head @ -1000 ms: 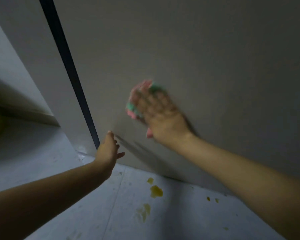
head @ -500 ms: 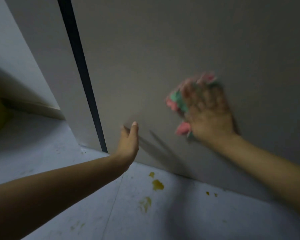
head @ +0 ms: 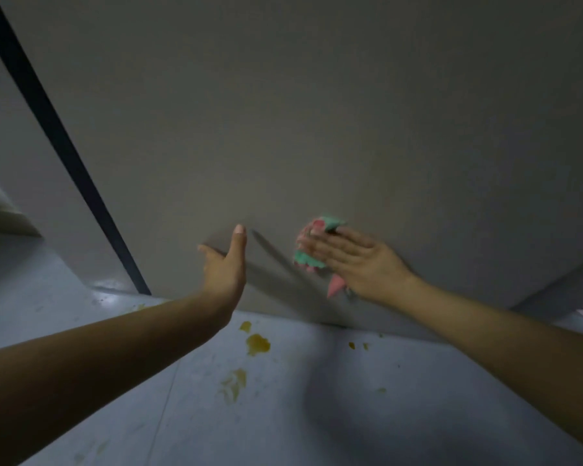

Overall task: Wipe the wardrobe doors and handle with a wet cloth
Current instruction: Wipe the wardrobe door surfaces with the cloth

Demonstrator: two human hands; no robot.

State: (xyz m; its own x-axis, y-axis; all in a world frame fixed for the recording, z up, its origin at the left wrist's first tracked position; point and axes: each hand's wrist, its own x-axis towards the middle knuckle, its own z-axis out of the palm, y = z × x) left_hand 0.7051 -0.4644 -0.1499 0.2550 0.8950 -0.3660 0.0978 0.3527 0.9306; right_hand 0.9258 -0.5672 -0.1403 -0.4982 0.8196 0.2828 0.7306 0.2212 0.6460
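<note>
Cloth [head: 312,248]: crumpled, pink and green, pressed flat against the smooth matte grey wardrobe door [head: 317,112] under the right hand [head: 354,260], fingers straight. Left hand [head: 224,264] at its 9 o'clock, fingers straight, edge-on beside door. Yellow stains [head: 258,343] at 6 o'clock on the floor [head: 283,415].

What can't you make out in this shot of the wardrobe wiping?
Head view only:
- Cloth: mostly hidden under the right hand; its full shape and wetness are unreadable.
- Wardrobe handle: none in frame.
- Wardrobe door: top cut off by the frame edge; dim light hides dirt or streaks.
- Left hand: contact with the door is unclear.
</note>
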